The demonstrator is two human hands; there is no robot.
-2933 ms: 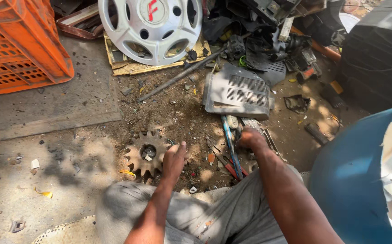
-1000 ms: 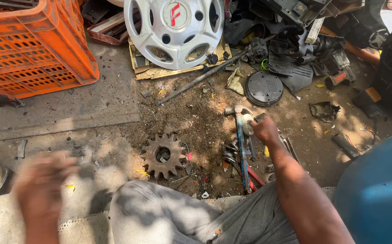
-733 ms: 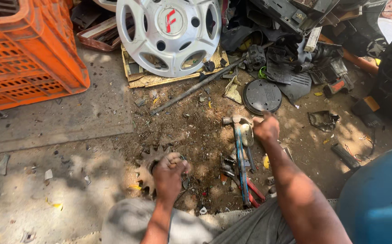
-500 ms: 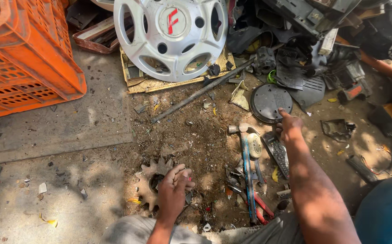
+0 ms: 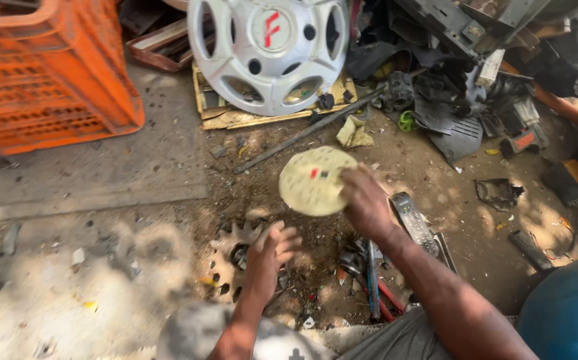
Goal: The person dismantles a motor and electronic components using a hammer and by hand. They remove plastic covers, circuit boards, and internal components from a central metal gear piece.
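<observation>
Pale yellowish round disc (image 5: 317, 181), flat, thin and matte with small red and dark marks near its middle, lifted clear of the dirt floor (image 5: 169, 167) and blurred at its edges; pinched at its right rim by the right hand (image 5: 367, 202), fingers (image 5: 352, 179) closed onto the disc edge. Just below and to the left, rusty toothed metal sprocket (image 5: 234, 260) lying flat in the dirt, its pointed teeth and round holes showing around the left hand (image 5: 270, 248), which rests over its right side with fingers (image 5: 287, 238) slightly spread and curled, touching the sprocket or hovering just over it, cannot tell which. Beside the right forearm, small heap of hand tools with blue and red handles (image 5: 377, 293) on the ground, and a dark flat ribbed slab (image 5: 414, 223) near the wrist. Beyond the disc, long thin grey metal rod (image 5: 302, 133) lying slantwise across the dirt, with a crumpled yellowish scrap (image 5: 354, 132) just beside it. Farther off, glossy silver plastic hubcap (image 5: 269, 50) with oval cut-outs and a red mark at its hub, propped on a flat worn wooden board (image 5: 235, 117). At top left, orange latticed plastic crate (image 5: 42, 80) standing on a smoother concrete strip. At top right, tangle of black and grey scrap machine parts (image 5: 462, 100), hard-edged and dusty. At the lower right corner, curved blue plastic surface (image 5: 569, 313). Grey fabric over the knees (image 5: 395, 337) along the bottom edge.
</observation>
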